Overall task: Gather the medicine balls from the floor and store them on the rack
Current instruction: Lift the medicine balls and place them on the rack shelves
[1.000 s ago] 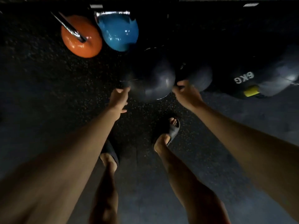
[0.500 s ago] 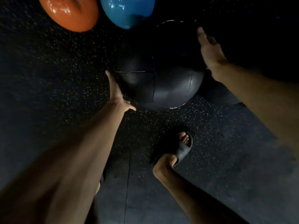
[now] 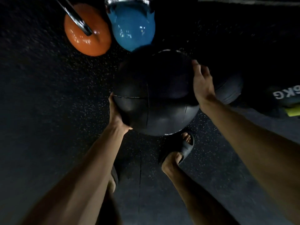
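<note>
A large black medicine ball [image 3: 155, 93] with stitched seams sits between my two hands in the middle of the view. My left hand [image 3: 116, 111] presses against its lower left side, thumb under the ball. My right hand [image 3: 202, 83] lies flat on its right side, fingers spread and fairly straight. The ball appears raised off the floor and covers part of my right foot's toes. A second dark ball [image 3: 228, 93] lies just behind my right hand. A black ball marked 6KG [image 3: 284, 99] lies at the right edge. No rack is in view.
An orange kettlebell [image 3: 87, 36] and a blue kettlebell [image 3: 132, 28], both with chrome handles, stand on the speckled black rubber floor [image 3: 48, 95] just beyond the ball. My feet in black slides [image 3: 186, 146] are below it.
Both hands have closed in on the black ball's sides. The ball has come up and nearer to me, and now overlaps the blue kettlebell and my right foot.
</note>
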`<state>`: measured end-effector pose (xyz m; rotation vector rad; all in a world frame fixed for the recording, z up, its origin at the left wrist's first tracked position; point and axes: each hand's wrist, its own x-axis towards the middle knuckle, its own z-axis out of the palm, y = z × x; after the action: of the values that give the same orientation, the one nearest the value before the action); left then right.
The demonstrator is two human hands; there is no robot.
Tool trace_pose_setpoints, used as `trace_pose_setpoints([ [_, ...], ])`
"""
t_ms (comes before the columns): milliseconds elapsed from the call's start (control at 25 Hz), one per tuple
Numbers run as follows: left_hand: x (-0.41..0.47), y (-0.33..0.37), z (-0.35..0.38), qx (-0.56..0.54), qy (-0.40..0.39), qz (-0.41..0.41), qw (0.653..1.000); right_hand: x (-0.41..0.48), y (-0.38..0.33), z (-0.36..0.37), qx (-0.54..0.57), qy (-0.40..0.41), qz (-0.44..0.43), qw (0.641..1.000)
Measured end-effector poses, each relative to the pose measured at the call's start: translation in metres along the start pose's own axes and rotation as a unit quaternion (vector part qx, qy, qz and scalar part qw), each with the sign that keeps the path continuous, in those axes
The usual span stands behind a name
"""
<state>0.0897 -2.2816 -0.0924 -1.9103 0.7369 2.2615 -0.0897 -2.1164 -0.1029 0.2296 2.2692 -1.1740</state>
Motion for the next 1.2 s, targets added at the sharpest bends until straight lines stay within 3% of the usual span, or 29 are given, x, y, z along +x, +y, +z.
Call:
trace_pose_setpoints([
  [200, -0.124, 0.061, -0.011, 0.03, 0.003, -0.012, 0.999, -0.106, -0.08, -0.041, 0.052, 0.042, 0.024, 0.998],
  [520, -0.344, 0.157, -0.02, 0.167, -0.084, 0.036, 0.982, -0.305, -0.207, -0.112, 0.152, 0.139, 0.067, 0.976],
  [640, -0.411, 0.183, -0.018, 0.2, -0.065, 0.062, 0.976, -0.369, -0.248, -0.14, 0.199, 0.169, 0.069, 0.963],
  [960, -0.543, 0.234, 0.001, 0.28, -0.186, 0.208, 0.919, -0.487, -0.334, -0.216, 0.233, 0.25, -0.029, 0.939],
  [1080, -0.589, 0.246, 0.012, 0.319, -0.197, 0.256, 0.891, -0.519, -0.354, -0.238, 0.243, 0.269, -0.061, 0.93],
  [1200, -0.632, 0.258, 0.033, 0.305, -0.22, 0.272, 0.885, -0.543, -0.375, -0.26, 0.261, 0.289, -0.079, 0.918],
])
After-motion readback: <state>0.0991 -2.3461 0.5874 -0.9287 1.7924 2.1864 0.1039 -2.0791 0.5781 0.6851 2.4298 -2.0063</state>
